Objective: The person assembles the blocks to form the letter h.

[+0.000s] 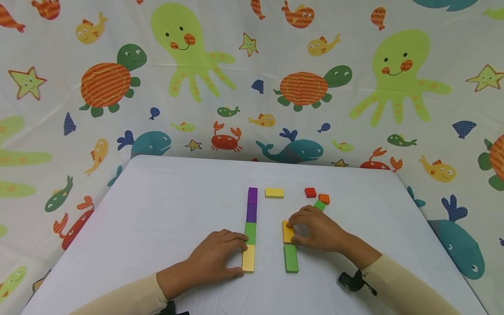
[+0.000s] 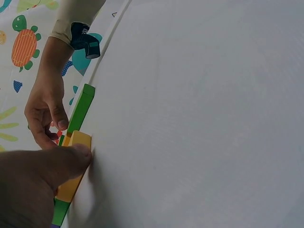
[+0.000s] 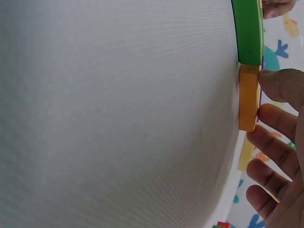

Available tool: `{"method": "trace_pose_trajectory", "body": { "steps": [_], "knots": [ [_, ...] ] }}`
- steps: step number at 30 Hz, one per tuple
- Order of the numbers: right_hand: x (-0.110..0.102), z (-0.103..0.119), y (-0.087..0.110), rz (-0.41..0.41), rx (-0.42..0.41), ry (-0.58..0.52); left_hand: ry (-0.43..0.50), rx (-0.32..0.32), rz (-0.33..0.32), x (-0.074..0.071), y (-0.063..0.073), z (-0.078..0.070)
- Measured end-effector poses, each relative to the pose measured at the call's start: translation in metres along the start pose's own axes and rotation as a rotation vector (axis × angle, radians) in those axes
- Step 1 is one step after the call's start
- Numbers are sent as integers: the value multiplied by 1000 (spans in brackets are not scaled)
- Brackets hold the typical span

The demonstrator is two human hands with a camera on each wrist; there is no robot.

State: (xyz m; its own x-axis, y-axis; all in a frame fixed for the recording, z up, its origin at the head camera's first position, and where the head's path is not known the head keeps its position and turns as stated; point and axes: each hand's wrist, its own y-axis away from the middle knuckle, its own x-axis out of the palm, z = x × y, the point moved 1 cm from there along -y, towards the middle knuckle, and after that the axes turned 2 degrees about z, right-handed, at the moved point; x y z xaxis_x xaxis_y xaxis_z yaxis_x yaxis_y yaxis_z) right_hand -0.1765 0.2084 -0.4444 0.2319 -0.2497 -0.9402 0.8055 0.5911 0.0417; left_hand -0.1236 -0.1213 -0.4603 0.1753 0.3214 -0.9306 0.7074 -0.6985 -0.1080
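A column of blocks runs away from me on the white table: a pale yellow block nearest, then a green block, then two purple blocks. My left hand holds the pale yellow block between thumb and fingers, a fingertip reaching the green one. In the left wrist view, the thumb lies against the side of the yellow block. To the right, a yellow-orange block sits at the far end of a green block. My right hand grips it, thumb at the near end, fingertips toward the far end.
Behind the columns lies a loose yellow block. Beyond the right hand are a red block, an orange block and a partly hidden green block. A patterned cloth hangs behind the white table.
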Motion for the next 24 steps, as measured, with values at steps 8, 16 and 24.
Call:
{"method": "trace_pose_trajectory", "body": {
  "steps": [8, 16, 24],
  "knots": [
    [1, 2, 3, 5, 6, 0, -1, 3, -5, 1, 0, 0],
    [1, 2, 6, -1, -6, 8, -2, 11, -18, 1, 0, 0],
    [2, 4, 9, 20, -3, 25, -5, 10, -18, 1, 0, 1]
  ]
}}
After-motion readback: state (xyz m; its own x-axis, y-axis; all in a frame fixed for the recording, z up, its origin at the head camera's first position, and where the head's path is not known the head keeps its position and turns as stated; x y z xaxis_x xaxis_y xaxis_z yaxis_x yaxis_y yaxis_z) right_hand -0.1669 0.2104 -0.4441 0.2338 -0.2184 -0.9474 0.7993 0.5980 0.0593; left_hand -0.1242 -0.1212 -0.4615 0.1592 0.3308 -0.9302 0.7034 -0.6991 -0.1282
